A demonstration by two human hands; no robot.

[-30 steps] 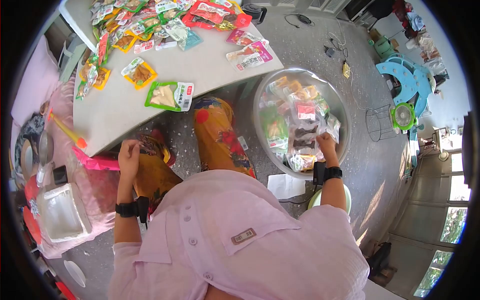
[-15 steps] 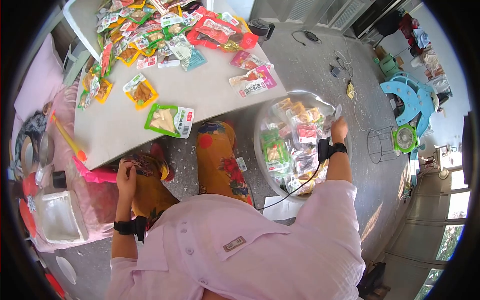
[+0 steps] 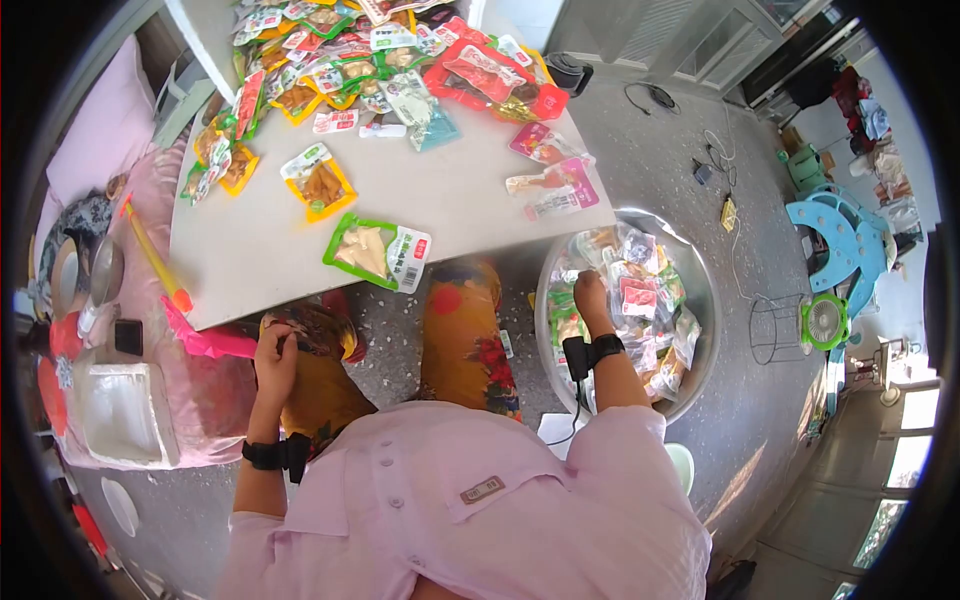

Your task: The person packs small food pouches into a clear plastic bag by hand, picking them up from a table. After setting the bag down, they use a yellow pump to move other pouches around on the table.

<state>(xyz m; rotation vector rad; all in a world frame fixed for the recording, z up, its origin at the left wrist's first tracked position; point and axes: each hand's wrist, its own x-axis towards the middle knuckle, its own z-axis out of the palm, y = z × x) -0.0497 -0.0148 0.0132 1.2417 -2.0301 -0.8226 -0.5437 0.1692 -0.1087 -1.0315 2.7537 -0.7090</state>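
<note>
My right hand (image 3: pixel 592 298) is over the left part of a round metal basin (image 3: pixel 708 360) filled with sealed snack packets. Its fingers are tucked out of sight, so their grip cannot be made out. A red-labelled packet (image 3: pixel 638 296) lies among the packets just right of it. My left hand (image 3: pixel 276 358) rests by my left thigh, loosely curled, with nothing visible in it. On the white table (image 3: pixel 260 255) ahead are a green-edged snack packet (image 3: pixel 378 252), a yellow-edged packet (image 3: pixel 318 182), and two pink packets at the right corner, one being a pink-and-white packet (image 3: pixel 555 188).
A heap of mixed snack packets (image 3: pixel 350 65) covers the table's far side. Left of it, a bed (image 3: pixel 215 400) holds a white foam box (image 3: pixel 125 415) and a yellow-handled tool (image 3: pixel 155 255). A green fan (image 3: pixel 825 321) and a wire stand (image 3: pixel 778 330) are on the floor at right.
My right hand has moved from the basin's right rim leftward over the packets. Packets in the basin have shifted. My view has turned slightly; my left hand stays by my thigh.
</note>
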